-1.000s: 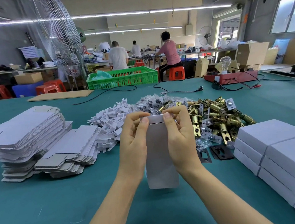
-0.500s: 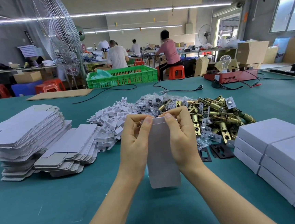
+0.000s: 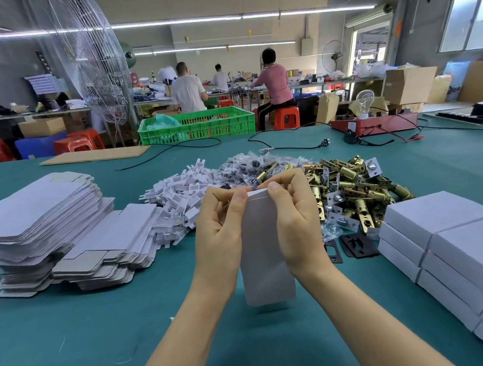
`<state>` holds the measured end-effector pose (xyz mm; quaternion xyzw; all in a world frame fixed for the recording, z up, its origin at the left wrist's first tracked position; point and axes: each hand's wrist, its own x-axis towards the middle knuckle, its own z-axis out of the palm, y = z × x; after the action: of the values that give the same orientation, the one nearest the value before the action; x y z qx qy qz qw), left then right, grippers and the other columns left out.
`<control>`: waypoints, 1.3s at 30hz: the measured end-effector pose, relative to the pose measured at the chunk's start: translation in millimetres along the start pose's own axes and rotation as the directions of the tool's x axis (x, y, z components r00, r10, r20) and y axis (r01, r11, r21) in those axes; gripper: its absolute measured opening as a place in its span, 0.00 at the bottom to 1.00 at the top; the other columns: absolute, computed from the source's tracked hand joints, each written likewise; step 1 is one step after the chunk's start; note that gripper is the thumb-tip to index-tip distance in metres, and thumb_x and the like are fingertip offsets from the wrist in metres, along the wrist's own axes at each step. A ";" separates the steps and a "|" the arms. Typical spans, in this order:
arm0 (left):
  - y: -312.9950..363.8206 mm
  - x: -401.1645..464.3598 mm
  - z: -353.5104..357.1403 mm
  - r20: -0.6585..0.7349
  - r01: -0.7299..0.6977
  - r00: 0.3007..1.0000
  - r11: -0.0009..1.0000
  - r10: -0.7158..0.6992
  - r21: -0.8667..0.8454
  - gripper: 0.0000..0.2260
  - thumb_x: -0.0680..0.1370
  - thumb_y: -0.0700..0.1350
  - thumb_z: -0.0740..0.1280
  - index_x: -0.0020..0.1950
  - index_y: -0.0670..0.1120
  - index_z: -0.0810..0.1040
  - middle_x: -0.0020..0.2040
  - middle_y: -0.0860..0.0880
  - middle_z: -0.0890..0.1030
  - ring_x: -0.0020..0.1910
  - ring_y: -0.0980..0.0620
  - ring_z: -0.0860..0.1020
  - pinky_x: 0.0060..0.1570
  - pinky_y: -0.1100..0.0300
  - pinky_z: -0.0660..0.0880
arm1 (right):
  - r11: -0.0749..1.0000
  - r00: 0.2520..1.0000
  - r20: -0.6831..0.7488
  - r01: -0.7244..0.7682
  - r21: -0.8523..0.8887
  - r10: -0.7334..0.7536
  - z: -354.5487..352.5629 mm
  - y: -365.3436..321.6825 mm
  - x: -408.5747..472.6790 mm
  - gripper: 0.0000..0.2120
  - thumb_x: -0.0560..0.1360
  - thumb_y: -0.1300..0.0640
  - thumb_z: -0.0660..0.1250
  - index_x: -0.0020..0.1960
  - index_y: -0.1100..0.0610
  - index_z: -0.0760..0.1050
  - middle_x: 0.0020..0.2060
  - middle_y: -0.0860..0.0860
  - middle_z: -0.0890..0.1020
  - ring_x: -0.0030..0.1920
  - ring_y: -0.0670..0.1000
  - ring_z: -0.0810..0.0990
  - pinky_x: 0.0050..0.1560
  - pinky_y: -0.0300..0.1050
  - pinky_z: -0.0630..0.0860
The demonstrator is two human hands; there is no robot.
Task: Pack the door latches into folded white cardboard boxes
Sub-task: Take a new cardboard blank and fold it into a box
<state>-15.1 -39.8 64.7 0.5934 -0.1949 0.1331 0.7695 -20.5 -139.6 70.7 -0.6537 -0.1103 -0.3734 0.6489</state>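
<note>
White cardboard box (image 3: 265, 250) stands upright near the middle of the green counter (image 3: 73, 343), held between both hands. The left hand (image 3: 220, 234) grips its left side, fingers curled at the top edge; the right hand (image 3: 296, 224) grips the right side the same way. Behind, on the far right, lies a heap of brass door latches (image 3: 351, 185). Flat box blanks (image 3: 39, 226) are stacked at left, closed boxes (image 3: 450, 249) at right.
</note>
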 end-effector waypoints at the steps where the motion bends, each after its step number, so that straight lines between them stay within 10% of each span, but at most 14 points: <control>1: 0.0 -0.2 0.3 0.000 -0.001 1.000 1.000 0.001 0.000 0.08 0.76 0.54 0.67 0.42 0.51 0.76 0.48 0.33 0.78 0.41 0.46 0.73 0.38 0.54 0.70 | 1.000 1.000 0.000 -0.004 0.001 0.004 0.4 -0.1 -0.5 0.05 0.76 0.55 0.58 0.42 0.54 0.70 0.32 0.39 0.74 0.34 0.40 0.70 0.37 0.31 0.67; 13: -2.6 2.8 -4.0 0.027 -0.041 0.999 0.997 0.040 0.070 0.07 0.76 0.52 0.67 0.47 0.50 0.80 0.50 0.39 0.82 0.51 0.32 0.76 0.51 0.36 0.73 | 1.000 1.000 -0.023 -0.002 -0.028 0.001 -0.9 -0.6 -1.0 0.07 0.75 0.57 0.68 0.39 0.54 0.73 0.35 0.43 0.78 0.38 0.51 0.77 0.42 0.49 0.74; 18: -2.1 2.6 -4.7 0.083 -0.048 0.996 0.993 0.039 0.106 0.06 0.73 0.48 0.71 0.49 0.52 0.80 0.49 0.47 0.83 0.45 0.52 0.79 0.41 0.63 0.76 | 1.000 0.999 -0.022 -0.025 -0.016 0.025 -3.2 2.6 1.6 0.06 0.76 0.56 0.67 0.40 0.53 0.72 0.33 0.39 0.78 0.36 0.40 0.75 0.39 0.34 0.71; 28: 11.8 14.4 -23.3 -0.062 -0.141 0.987 0.981 0.150 0.131 0.12 0.71 0.43 0.73 0.49 0.59 0.79 0.47 0.57 0.82 0.42 0.58 0.77 0.40 0.66 0.75 | 0.977 0.987 -0.061 -0.154 -0.148 0.147 -6.5 3.2 10.0 0.12 0.78 0.43 0.62 0.46 0.52 0.70 0.37 0.43 0.76 0.41 0.48 0.79 0.42 0.38 0.73; 34: 3.9 -0.1 -8.6 0.108 -0.343 0.937 0.813 0.333 0.470 0.18 0.66 0.36 0.68 0.50 0.57 0.76 0.51 0.59 0.76 0.51 0.55 0.74 0.47 0.71 0.68 | 0.567 0.571 0.269 -0.817 0.100 0.776 -14.7 12.1 12.5 0.31 0.73 0.30 0.58 0.48 0.60 0.75 0.34 0.57 0.78 0.31 0.54 0.76 0.32 0.42 0.74; 39: -24.0 -11.4 -4.0 0.351 -0.603 0.796 0.591 0.493 0.536 0.22 0.63 0.32 0.65 0.54 0.49 0.76 0.48 0.52 0.79 0.57 0.51 0.69 0.61 0.63 0.67 | 0.535 0.582 0.471 -0.808 0.245 0.663 -33.9 20.9 12.4 0.09 0.72 0.52 0.69 0.45 0.58 0.81 0.36 0.54 0.80 0.34 0.52 0.80 0.33 0.44 0.77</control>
<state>-14.2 -41.9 38.0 0.7323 -0.3759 0.3708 0.4301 -10.4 -178.1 58.4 -0.5257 -0.0049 0.0870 0.8462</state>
